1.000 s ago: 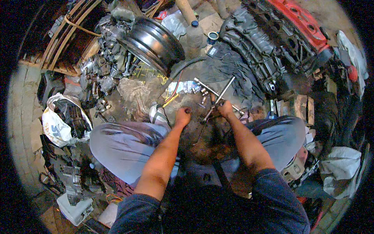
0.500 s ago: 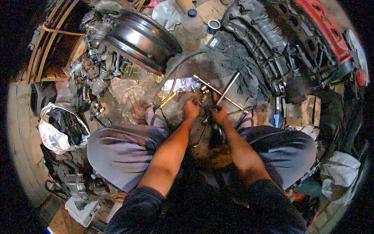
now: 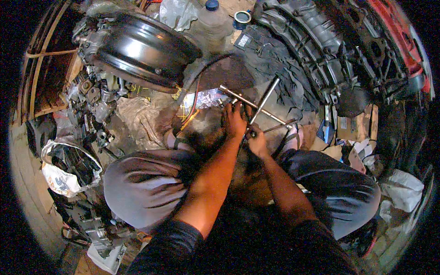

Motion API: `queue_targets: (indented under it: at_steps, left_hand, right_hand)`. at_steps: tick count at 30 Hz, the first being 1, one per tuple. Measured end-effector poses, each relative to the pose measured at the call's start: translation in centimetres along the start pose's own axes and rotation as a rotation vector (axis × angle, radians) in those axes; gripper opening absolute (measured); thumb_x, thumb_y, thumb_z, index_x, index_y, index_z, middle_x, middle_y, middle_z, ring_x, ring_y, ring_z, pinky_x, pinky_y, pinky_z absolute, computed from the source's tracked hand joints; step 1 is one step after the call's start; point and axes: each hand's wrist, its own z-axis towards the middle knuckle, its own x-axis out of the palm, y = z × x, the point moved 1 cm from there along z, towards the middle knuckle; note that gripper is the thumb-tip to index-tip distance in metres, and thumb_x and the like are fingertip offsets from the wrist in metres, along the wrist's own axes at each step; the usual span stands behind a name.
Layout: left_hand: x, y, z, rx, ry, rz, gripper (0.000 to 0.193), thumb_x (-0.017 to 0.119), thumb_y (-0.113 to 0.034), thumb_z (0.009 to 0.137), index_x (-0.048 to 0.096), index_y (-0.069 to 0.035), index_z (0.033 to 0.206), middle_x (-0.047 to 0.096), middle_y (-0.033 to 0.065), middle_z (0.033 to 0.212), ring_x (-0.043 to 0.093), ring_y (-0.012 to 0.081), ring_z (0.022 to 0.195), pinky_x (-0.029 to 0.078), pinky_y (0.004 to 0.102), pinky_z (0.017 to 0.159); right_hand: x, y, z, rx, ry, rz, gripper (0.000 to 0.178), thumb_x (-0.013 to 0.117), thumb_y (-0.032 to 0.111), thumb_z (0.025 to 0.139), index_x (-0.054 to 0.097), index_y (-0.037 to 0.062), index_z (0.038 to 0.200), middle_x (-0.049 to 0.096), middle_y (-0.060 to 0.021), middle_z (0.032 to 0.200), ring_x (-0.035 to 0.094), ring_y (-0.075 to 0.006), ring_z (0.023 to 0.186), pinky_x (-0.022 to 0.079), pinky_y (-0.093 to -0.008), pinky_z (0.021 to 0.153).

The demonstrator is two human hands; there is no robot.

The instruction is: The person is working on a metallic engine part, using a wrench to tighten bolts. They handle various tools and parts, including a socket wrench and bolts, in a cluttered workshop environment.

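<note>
I sit low with my knees spread, both arms stretched forward between them. My left hand rests fingers-down on a dark greasy part on the floor, right beside a cross-shaped metal wrench. My right hand is closed around the near arm of that wrench, just right of my left hand. The wrench's long bars stick out toward the upper left and upper right. What lies under my hands is too dark to make out.
A black steel wheel rim lies at the upper left beside a pile of engine parts. A large engine block fills the upper right. A plastic bottle, a small tin, bags and cardboard scraps surround me.
My head has leaned forward and the view has closed in. Both hands have moved together, and my left hand has shifted right onto the part beside the wrench.
</note>
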Motion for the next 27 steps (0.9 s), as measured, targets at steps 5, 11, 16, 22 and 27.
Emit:
queue_targets:
  at_steps: [5, 11, 16, 22, 27]
  left_hand:
    - [1.9, 2.0, -0.6, 0.013, 0.035, 0.028, 0.044, 0.071, -0.018, 0.078, 0.062, -0.014, 0.121, 0.052, 0.0147, 0.128, 0.046, 0.0384, 0.121, 0.036, 0.0549, 0.101]
    - [2.9, 3.6, -2.4, -0.057, 0.189, -0.014, 0.032, 0.069, -0.022, 0.081, 0.067, -0.013, 0.111, 0.059, 0.0157, 0.12, 0.051, 0.0391, 0.116, 0.037, 0.0547, 0.1]
    - [2.9, 5.1, -3.0, -0.17, 0.192, -0.203, 0.025, 0.064, -0.025, 0.087, 0.069, -0.011, 0.107, 0.062, 0.0205, 0.114, 0.054, 0.0428, 0.109, 0.044, 0.0527, 0.093]
    - [1.5, 6.7, -4.8, 0.005, 0.058, -0.035, 0.027, 0.06, -0.029, 0.091, 0.069, -0.01, 0.108, 0.066, 0.0248, 0.103, 0.061, 0.0445, 0.095, 0.051, 0.0492, 0.084]
    - [-2.1, 4.3, -5.4, -0.146, 0.509, -0.162, 0.037, 0.064, -0.039, 0.089, 0.069, -0.01, 0.112, 0.067, 0.0256, 0.101, 0.064, 0.0427, 0.096, 0.051, 0.0473, 0.085]
  right_hand:
    - [-0.7, 5.7, -3.8, -0.082, -0.251, -0.161, 0.063, 0.068, 0.003, 0.079, 0.044, 0.0059, 0.138, 0.05, -0.0265, 0.128, 0.05, -0.0433, 0.117, 0.041, -0.0446, 0.101]
    - [-1.0, 2.1, -1.3, 0.052, -0.267, -0.091, 0.036, 0.07, 0.013, 0.079, 0.057, 0.0053, 0.112, 0.058, -0.0222, 0.116, 0.058, -0.0389, 0.103, 0.048, -0.0421, 0.088]
    - [-0.1, -1.0, -0.6, -0.205, -0.255, -0.249, 0.029, 0.071, 0.015, 0.077, 0.061, 0.0086, 0.104, 0.064, -0.0178, 0.094, 0.062, -0.0397, 0.094, 0.049, -0.0443, 0.082]
    - [-1.3, -0.2, -0.8, -0.091, -0.011, -0.213, 0.028, 0.07, 0.012, 0.078, 0.063, 0.0059, 0.104, 0.067, -0.0157, 0.094, 0.065, -0.0346, 0.088, 0.051, -0.0402, 0.078]
    - [0.2, -9.4, 1.6, -0.069, -0.1, 0.441, 0.02, 0.065, 0.014, 0.089, 0.066, 0.0026, 0.105, 0.067, -0.0035, 0.089, 0.062, -0.0151, 0.077, 0.05, -0.0289, 0.069]
